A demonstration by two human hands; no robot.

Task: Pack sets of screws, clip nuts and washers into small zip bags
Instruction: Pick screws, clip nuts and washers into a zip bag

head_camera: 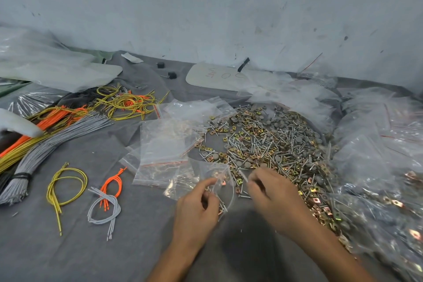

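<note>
The small zip bag (212, 173) is pinched at its mouth by the left hand's (196, 209) curled fingers, with some hardware already inside. Just right of them the right hand (274, 199) pinches what looks like a screw (243, 177). Filling seems underway, and that piece next needs guiding into the mouth.

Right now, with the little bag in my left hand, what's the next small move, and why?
Probably move the right hand slightly left and drop what looks like a screw into the zip bag. The left hand pinches that bag, a few parts already show inside, and the right hand is close beside it.
</note>
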